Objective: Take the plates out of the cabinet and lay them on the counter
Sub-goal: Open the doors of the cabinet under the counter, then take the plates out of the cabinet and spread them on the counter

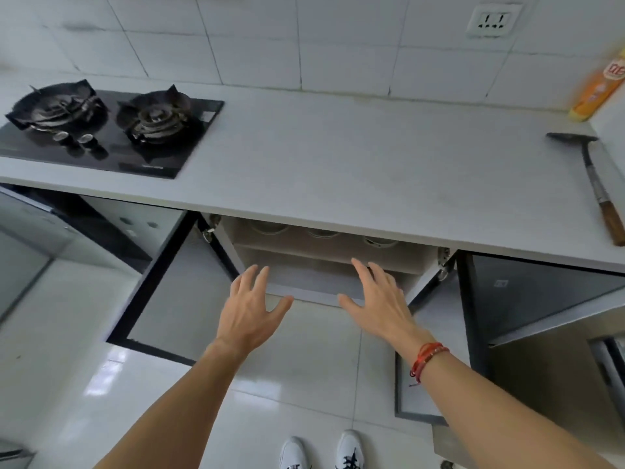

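Both hands (pixel 314 304) empty, spread, before open cabinet (pixel 324 255).
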`<state>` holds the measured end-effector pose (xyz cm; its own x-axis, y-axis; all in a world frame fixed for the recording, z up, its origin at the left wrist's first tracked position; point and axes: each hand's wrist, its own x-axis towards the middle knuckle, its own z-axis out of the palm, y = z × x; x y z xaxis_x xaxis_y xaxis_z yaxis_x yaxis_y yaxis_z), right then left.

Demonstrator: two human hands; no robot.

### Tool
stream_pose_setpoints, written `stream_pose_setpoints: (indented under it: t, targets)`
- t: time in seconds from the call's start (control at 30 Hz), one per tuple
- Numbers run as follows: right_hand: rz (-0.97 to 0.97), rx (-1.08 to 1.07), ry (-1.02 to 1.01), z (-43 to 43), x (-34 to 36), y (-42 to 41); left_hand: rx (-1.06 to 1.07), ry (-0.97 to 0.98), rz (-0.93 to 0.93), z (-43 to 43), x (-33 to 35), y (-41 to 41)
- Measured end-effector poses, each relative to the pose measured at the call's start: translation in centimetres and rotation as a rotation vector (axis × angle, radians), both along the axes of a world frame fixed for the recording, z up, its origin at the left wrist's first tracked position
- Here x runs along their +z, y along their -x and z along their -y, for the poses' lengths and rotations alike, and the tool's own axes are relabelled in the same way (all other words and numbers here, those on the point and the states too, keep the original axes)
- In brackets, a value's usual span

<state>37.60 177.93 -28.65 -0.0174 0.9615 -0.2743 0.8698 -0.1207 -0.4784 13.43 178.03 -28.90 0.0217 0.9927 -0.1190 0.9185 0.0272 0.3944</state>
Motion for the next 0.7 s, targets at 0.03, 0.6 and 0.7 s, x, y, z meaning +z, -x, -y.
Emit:
stream_pose_setpoints:
  t: [0.03,0.6,0.7]
  targets:
    - [0.002,0.015,-0.005,-0.2,0.2,0.4,0.010,-0.008,-0.004,0.0,0.2,0.5]
    - [0.260,0.201,-0.027,-6.8,-2.0,6.2,-0.046,-0.030,-0.242,-4.0,-3.1,6.8]
    - [0.294,0.188,-0.006,-8.5,-3.2,8.1,-0.064,-0.011,-0.220,-6.2,-4.7,8.6]
